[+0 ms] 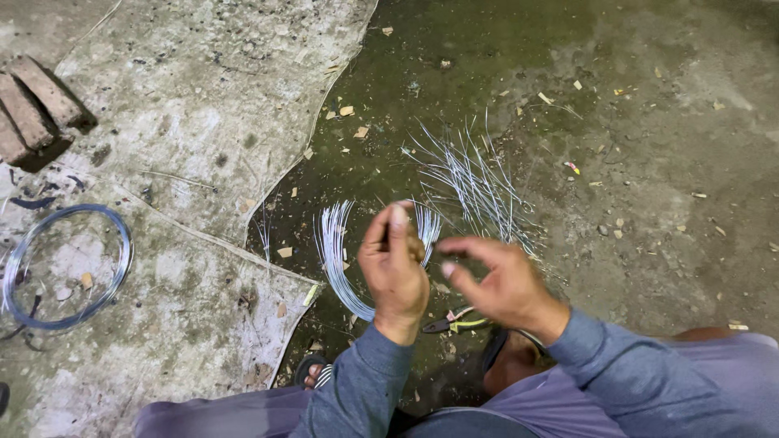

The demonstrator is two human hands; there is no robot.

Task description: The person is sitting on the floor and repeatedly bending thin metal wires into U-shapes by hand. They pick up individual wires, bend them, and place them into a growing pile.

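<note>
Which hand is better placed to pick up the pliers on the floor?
Probably the right hand: it hovers nearly over the pliers, its fingers seemingly free. The left hand is raised and appears to hold the curved wire bundle.

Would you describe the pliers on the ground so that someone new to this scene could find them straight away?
Start from the dark, damp patch of floor between the pale sheet and the dry concrete. The pliers lie at its near edge, just below the left hand and right hand. Unlike the bare silvery cut wires around them, they have dark jaws and coloured handles.
</note>
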